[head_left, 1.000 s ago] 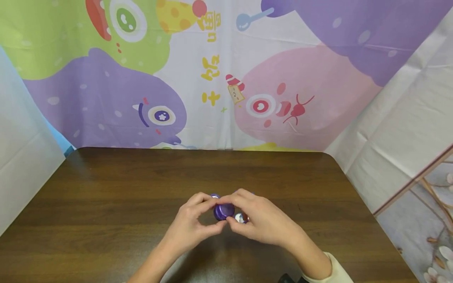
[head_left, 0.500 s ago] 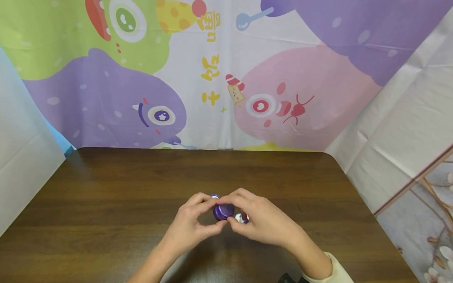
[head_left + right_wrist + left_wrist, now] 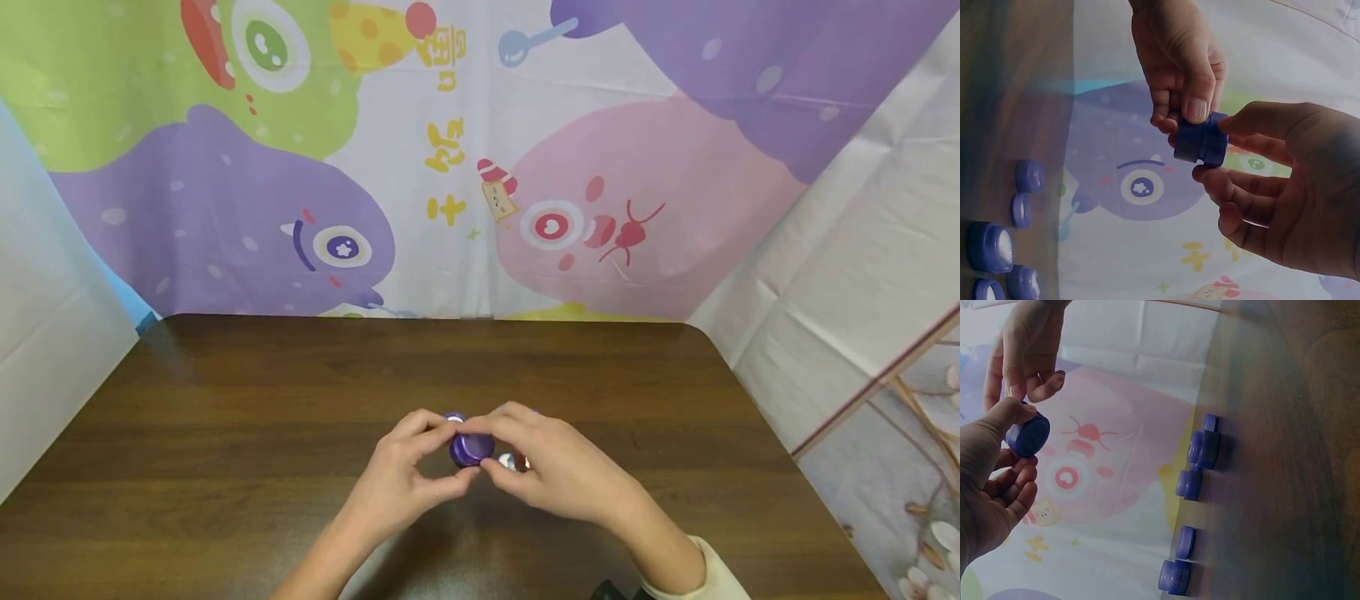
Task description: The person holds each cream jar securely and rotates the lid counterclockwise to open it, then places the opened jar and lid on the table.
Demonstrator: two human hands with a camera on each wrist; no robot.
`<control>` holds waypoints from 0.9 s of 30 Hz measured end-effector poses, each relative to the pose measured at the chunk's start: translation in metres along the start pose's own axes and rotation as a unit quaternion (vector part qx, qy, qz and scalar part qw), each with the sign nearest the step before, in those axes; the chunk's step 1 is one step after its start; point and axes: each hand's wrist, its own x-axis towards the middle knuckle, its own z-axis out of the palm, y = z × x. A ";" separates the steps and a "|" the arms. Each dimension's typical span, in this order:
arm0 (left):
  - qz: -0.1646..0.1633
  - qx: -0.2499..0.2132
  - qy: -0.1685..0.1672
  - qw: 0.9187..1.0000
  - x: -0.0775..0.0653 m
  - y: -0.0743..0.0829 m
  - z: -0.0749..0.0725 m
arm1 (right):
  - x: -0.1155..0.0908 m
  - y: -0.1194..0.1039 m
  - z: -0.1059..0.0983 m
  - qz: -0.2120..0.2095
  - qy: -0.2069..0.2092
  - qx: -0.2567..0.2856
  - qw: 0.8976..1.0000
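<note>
A small round purple jar (image 3: 471, 449) is held up between both hands, over the table. In the right wrist view the jar (image 3: 1200, 140) lies on its side, with a seam between two parts. The left hand (image 3: 408, 467) pinches one part between thumb and fingers. On the other part, the right hand (image 3: 555, 462) has its thumb and fingertips. Below, on the table, stand several purple jars and round lid-like pieces, including a larger jar (image 3: 990, 247) with a white face. In the head view the hands partly hide them.
The brown wooden table (image 3: 247, 400) runs back to a cartoon-printed cloth (image 3: 465, 250). White cloth (image 3: 52, 333) hangs at the left. Purple pieces stand in a loose row, among them a small jar (image 3: 1174, 577) and a flat round piece (image 3: 1186, 542).
Both hands keep their hold on the jar. The jar has shifted very slightly to the left in the head view; the hands have hardly moved.
</note>
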 end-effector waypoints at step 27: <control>-0.018 -0.008 -0.008 1.000 0.000 0.000 0.000 | 0.002 0.001 0.002 -0.013 -0.017 0.025 0.999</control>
